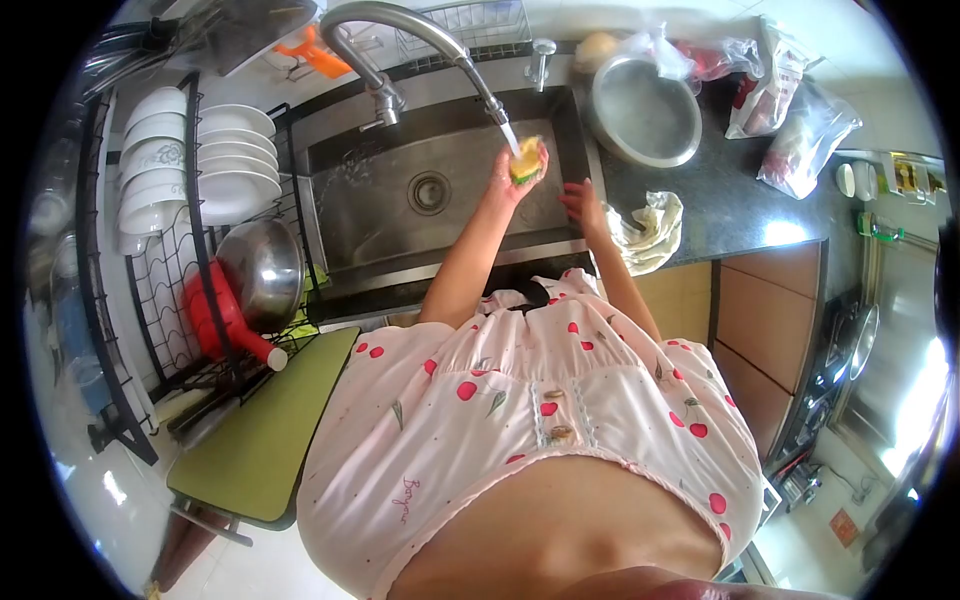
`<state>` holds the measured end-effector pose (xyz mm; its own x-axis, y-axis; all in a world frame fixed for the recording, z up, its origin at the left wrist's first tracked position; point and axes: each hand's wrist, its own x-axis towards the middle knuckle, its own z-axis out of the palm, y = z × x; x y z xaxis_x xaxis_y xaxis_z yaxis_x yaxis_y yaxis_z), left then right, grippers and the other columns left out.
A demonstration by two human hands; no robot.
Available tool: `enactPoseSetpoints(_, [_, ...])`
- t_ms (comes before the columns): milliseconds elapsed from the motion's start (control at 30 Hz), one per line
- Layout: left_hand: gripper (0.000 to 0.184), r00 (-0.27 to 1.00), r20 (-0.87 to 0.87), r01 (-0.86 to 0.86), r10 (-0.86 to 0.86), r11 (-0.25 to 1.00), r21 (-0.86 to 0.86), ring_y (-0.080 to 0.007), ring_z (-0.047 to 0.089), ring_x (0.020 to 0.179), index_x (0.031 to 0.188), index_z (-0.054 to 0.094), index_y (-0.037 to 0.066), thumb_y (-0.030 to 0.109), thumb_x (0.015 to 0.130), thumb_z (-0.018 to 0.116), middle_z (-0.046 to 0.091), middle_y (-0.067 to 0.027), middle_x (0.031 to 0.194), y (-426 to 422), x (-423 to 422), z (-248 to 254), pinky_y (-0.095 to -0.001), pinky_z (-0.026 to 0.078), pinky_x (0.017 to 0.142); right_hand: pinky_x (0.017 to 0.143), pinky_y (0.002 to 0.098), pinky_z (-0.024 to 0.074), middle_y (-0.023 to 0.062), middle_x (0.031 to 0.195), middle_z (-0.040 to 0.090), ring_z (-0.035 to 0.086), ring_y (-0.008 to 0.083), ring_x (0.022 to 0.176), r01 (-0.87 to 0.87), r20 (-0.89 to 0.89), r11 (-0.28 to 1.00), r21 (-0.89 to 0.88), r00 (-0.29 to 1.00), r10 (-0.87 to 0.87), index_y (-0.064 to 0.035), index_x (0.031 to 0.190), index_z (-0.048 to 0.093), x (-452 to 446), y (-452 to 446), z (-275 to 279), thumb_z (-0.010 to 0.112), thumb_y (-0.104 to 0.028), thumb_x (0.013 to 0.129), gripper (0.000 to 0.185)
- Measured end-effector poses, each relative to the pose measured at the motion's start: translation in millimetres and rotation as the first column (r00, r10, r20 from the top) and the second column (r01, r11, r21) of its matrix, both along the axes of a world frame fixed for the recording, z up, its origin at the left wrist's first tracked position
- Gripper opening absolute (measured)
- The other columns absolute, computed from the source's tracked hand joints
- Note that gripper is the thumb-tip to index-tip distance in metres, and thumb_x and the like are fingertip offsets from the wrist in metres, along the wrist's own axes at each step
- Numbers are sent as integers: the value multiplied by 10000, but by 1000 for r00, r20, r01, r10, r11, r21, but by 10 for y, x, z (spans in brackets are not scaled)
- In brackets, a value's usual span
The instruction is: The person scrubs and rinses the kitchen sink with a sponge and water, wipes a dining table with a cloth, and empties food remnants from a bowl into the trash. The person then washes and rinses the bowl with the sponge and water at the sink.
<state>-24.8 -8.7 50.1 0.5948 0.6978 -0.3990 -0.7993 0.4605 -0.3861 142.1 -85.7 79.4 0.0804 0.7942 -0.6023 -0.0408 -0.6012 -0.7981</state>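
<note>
Under the stream from the faucet (pixel 410 25), my left hand (pixel 505 175) grips a yellow piece with a green edge (pixel 526 160). Whether it is a sponge or a chunk of squash I cannot tell. Water runs onto its top. My right hand (pixel 585 208) is at the right rim of the sink, fingers apart, with nothing seen in it. Below both hands lies the steel sink (pixel 380 200), wet inside, with a round drain (pixel 429 192). A crumpled pale cloth (pixel 648 232) rests on the counter just right of my right hand.
A metal basin (pixel 646 110) stands right of the sink, with plastic bags (pixel 808 150) beyond it on the dark counter (pixel 735 205). On the left, a black rack holds bowls (pixel 155 155), plates (pixel 238 165), a steel pot (pixel 262 275) and a red-handled pan (pixel 215 315). A green board (pixel 265 430) is nearer me.
</note>
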Motion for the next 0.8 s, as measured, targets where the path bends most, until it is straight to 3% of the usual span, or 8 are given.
enactPoseSetpoints(100, [215, 885, -448, -134, 125, 991, 12, -221, 541, 684, 923, 551, 64, 132, 726, 606, 564, -116, 851, 25, 94, -124, -329, 488, 579, 933, 384, 318, 164, 1071, 558, 476, 269, 1057, -41, -68, 999, -30, 997, 39, -47, 1173, 472, 44, -5, 3, 235, -604, 842, 690])
enactPoseSetpoints(200, [248, 896, -416, -29, 156, 955, 295, -150, 531, 622, 991, 531, 98, 27, 759, 583, 550, -102, 823, 56, 44, -202, -217, 420, 428, 932, 374, 316, 162, 1068, 558, 477, 258, 1055, -58, -53, 998, 3, 997, 58, -52, 1171, 478, 75, -13, 22, 242, -608, 838, 691])
enactPoseSetpoints(333, [79, 812, -577, 74, 87, 966, 249, -70, 361, 408, 833, 533, 131, 149, 793, 598, 441, 12, 590, 94, 131, -11, -204, 278, 324, 926, 363, 319, 151, 1059, 564, 482, 243, 1045, -60, -35, 998, -37, 998, 58, -60, 1164, 488, 91, 0, -62, 246, -605, 838, 679])
enactPoseSetpoints(400, [168, 815, -575, 245, -79, 945, 217, -65, 277, 353, 727, 496, 153, 255, 805, 603, 347, 56, 504, 146, 113, 49, -205, 215, 306, 927, 360, 317, 142, 1053, 569, 483, 238, 1045, -68, -29, 996, -51, 997, 67, -67, 1159, 494, 85, -6, -68, 248, -604, 838, 672])
enactPoseSetpoints(500, [337, 607, -766, 164, -213, 976, -141, -68, 235, 318, 644, 392, 176, 419, 804, 563, 258, 62, 461, 146, 249, 387, -203, 148, 306, 907, 346, 326, 126, 1042, 577, 492, 220, 1016, -73, -11, 995, -73, 997, 72, -84, 1151, 503, 68, -32, -139, 249, -602, 838, 656])
enactPoseSetpoints(600, [388, 636, -749, 168, -187, 980, -102, -86, 211, 317, 619, 327, 183, 461, 792, 534, 234, 55, 463, 142, 224, 224, -229, 134, 314, 881, 332, 335, 117, 1032, 582, 498, 204, 980, -83, -17, 992, -92, 996, 82, -98, 1145, 509, 54, -44, -160, 248, -605, 837, 648])
enactPoseSetpoints(700, [275, 856, -514, 163, -61, 974, 155, -140, 429, 424, 672, 415, 162, 386, 799, 513, 391, 14, 513, 68, 22, 60, -275, 338, 384, 792, 343, 382, 140, 937, 612, 551, 227, 901, -28, 25, 998, -53, 999, 29, -40, 1093, 538, 2, -68, -118, 240, -556, 854, 642])
enactPoseSetpoints(800, [250, 921, -388, -32, 43, 999, 35, -244, 559, 792, 847, 523, 145, 382, 784, 478, 557, -64, 769, 15, 59, 320, -472, 465, 680, 790, 343, 383, 135, 934, 612, 553, 224, 900, -20, 34, 998, -63, 999, 22, -38, 1087, 540, 4, -47, -122, 243, -547, 856, 633])
